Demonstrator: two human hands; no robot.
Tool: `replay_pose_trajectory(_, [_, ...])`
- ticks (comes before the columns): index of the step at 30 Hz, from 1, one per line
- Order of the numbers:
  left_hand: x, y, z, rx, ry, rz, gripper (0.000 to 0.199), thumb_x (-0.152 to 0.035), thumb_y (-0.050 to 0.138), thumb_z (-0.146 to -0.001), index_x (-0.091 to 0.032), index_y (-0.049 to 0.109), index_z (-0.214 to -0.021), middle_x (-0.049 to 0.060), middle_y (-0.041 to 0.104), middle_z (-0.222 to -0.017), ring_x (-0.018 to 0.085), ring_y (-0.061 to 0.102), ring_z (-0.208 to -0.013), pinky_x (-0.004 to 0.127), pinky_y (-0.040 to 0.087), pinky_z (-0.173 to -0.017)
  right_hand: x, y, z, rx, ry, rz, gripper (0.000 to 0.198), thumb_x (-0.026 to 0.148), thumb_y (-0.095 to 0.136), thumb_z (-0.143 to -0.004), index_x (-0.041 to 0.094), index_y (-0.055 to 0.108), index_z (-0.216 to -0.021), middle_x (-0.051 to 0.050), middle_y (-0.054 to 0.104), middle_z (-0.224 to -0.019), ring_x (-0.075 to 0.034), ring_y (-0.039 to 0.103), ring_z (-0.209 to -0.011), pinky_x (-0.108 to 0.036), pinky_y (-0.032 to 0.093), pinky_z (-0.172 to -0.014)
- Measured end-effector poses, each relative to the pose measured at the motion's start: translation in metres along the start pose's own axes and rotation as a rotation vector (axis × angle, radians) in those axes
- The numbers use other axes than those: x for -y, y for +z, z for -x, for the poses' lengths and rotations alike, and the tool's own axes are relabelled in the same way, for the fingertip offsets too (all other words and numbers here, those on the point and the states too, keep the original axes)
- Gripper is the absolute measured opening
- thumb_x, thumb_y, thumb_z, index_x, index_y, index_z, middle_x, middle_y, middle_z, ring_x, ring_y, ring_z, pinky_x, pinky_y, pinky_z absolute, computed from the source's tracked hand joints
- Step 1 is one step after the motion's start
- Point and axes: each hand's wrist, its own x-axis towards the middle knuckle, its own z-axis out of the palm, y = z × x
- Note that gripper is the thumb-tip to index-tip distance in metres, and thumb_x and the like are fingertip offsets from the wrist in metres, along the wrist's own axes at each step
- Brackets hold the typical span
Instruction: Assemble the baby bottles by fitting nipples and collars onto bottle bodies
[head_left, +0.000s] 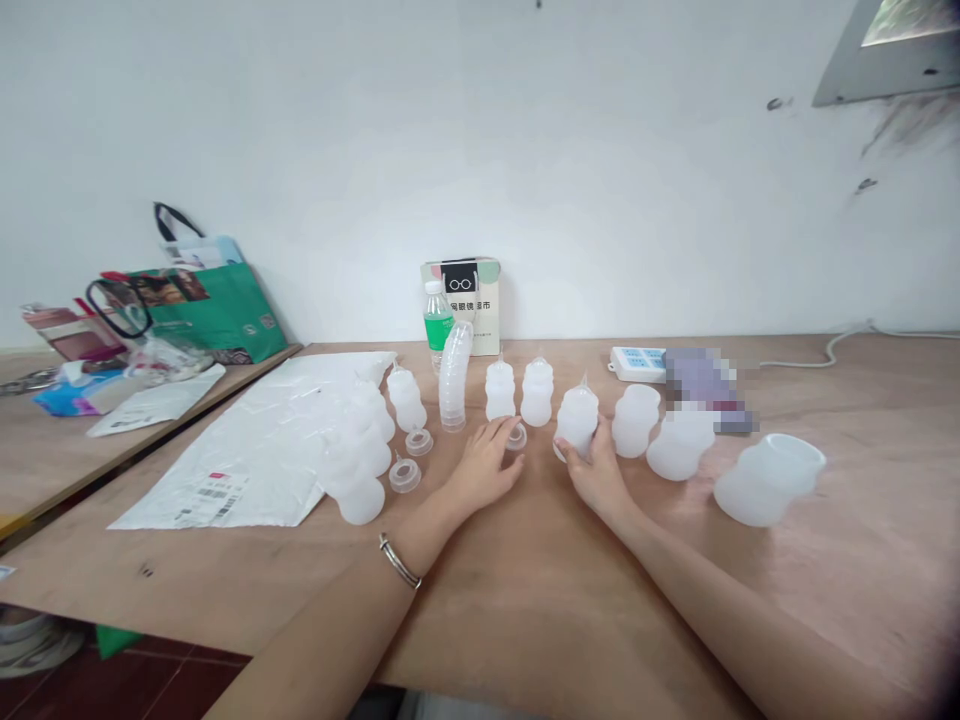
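Observation:
My right hand (600, 475) is wrapped round the lower part of a frosted white squeeze bottle (577, 412), which stands upright with a pointed nozzle cap on top. To its left, my left hand (486, 465) has its fingers stretched out beside a clear nozzle cap (517, 437) on the table; the fingertips partly cover it, and I cannot tell if they touch. Two more loose caps lie farther left, one nearer (405, 476) and one behind (419, 441). Two capped bottles stand behind my hands, a left one (500, 393) and a right one (537, 393).
Uncapped bottles, such as a wide-mouthed one (765, 480), stand on the right. Several bottles (360, 495) stand on the left beside a white mailing bag (255, 450). Behind are a clear ribbed stack (454, 385), a water bottle (437, 328), a paper bag (486, 325) and a power strip (636, 364).

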Motion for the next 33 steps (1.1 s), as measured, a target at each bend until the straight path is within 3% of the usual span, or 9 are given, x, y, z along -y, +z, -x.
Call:
replay_pose_trajectory(5, [-0.008, -0.005, 0.001, 0.062, -0.005, -0.012, 0.031, -0.022, 0.053, -0.082, -0.021, 0.052, -0.113, 0.008, 0.055, -0.115, 0.024, 0.053, -0.105, 0.041, 0.043, -0.095, 0.002, 0.0, -0.001, 0.063, -0.02, -0.036, 0.066, 0.029, 0.051, -0.078, 0.018, 0.025, -0.138, -0.015, 0.041, -0.139, -0.029, 0.036, -0.132, -0.051, 0.026, -0.111])
replay_pose_trajectory(11, [-0.011, -0.01, 0.003, 0.124, 0.033, 0.018, 0.022, -0.029, 0.055, -0.083, -0.022, 0.054, -0.103, 0.005, 0.054, -0.109, 0.023, 0.052, -0.102, 0.038, 0.043, -0.092, 0.006, -0.002, 0.0, 0.133, 0.01, -0.044, 0.073, 0.028, 0.048, -0.081, 0.018, 0.013, -0.145, -0.014, 0.029, -0.148, -0.027, 0.025, -0.139, -0.052, 0.019, -0.114])
replay_pose_trajectory(24, [-0.006, -0.007, 0.002, 0.115, 0.03, 0.027, 0.015, -0.022, 0.05, -0.085, -0.021, 0.053, -0.1, 0.005, 0.055, -0.106, 0.021, 0.051, -0.1, 0.037, 0.043, -0.092, 0.009, -0.004, 0.0, 0.159, 0.018, 0.006, 0.071, 0.025, 0.048, -0.08, 0.013, 0.019, -0.144, -0.017, 0.034, -0.146, -0.029, 0.024, -0.14, -0.054, 0.022, -0.112])
replay_pose_trajectory(33, [-0.006, -0.007, 0.003, 0.112, 0.036, 0.033, 0.015, -0.021, 0.048, -0.085, -0.021, 0.053, -0.1, 0.005, 0.055, -0.106, 0.022, 0.051, -0.102, 0.038, 0.043, -0.092, 0.004, -0.004, 0.0, 0.164, 0.02, -0.02, 0.072, 0.023, 0.048, -0.08, 0.018, 0.018, -0.145, -0.015, 0.031, -0.148, -0.028, 0.019, -0.142, -0.054, 0.016, -0.114])
